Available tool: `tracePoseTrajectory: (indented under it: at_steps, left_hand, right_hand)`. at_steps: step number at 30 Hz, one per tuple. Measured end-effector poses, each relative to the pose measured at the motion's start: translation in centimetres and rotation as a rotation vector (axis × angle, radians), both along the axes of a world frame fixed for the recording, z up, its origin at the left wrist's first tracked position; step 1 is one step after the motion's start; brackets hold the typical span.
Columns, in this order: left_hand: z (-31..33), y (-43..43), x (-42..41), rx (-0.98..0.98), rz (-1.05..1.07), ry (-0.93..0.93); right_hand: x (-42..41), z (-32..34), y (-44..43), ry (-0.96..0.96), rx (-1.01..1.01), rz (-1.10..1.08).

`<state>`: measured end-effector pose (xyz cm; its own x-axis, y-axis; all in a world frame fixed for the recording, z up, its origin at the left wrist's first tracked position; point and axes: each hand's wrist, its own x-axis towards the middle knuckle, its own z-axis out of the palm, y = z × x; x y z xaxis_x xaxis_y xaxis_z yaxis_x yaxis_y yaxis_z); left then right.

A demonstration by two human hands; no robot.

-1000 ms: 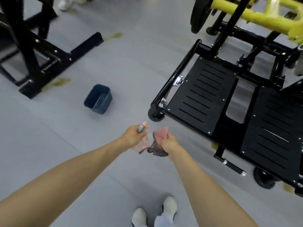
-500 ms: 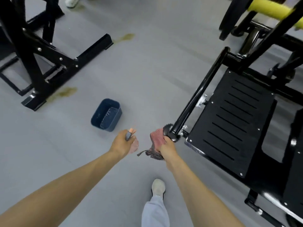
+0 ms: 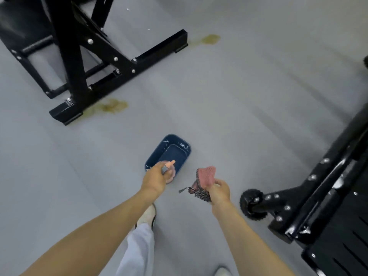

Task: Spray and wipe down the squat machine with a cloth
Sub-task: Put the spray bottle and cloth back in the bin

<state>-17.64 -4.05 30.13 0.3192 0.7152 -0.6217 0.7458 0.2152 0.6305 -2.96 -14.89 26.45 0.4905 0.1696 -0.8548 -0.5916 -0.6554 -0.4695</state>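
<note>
My left hand (image 3: 156,179) grips a small pink spray bottle (image 3: 169,169) with an orange nozzle, held just over the near end of a dark blue bin (image 3: 179,145) on the floor. My right hand (image 3: 219,191) holds a bunched pink cloth (image 3: 206,175) with a black-and-white mesh backing and a dangling loop. The black squat machine (image 3: 310,198) fills the right edge, with its small wheel (image 3: 252,204) and slotted footplate (image 3: 346,242) to the right of my right hand. Neither hand touches the machine.
A second black steel frame (image 3: 95,62) stands at the upper left, with yellowish stains (image 3: 111,105) on the grey floor by its feet. My legs and white shoes (image 3: 146,216) are below the hands. Open grey floor lies between the two machines.
The view has swung left and the squat machine slid to the right edge. My right hand came off the machine's corner. Both hands now sit closer to the blue bin.
</note>
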Motion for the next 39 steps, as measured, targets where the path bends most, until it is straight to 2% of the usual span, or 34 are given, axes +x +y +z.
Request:
tracePoseTrajectory:
  at_steps: [6, 16, 20, 25, 31, 39]
  left_hand:
    - [-4.9, 5.6, -3.5, -0.113, -0.008, 0.029]
    - [-13.2, 6.9, -4.5, -0.225, 0.025, 0.094]
    - [-16.0, 7.2, -3.7, -0.254, 0.105, 0.119]
    - [-18.3, 7.7, -2.5, -0.269, 0.147, 0.207]
    - [-21.3, 8.3, -1.3, -0.314, 0.07, 0.336]
    - [-23.9, 7.3, -0.1, -0.395, 0.002, 0.357]
  right_hand:
    - [-1.3, -4.3, 8.8, -0.01, 0.0, 0.086]
    - [-2.0, -12.2, 15.5, -0.107, -0.051, 0.537]
    - [-1.6, -14.2, 17.8, 0.009, 0.012, 0.633]
    - [-1.7, -15.3, 16.8, -0.062, -0.091, 0.838]
    - [-0.8, -17.2, 13.1, -0.011, -0.176, 1.069]
    - [-0.6, -18.7, 11.5, 0.033, -0.195, 1.154]
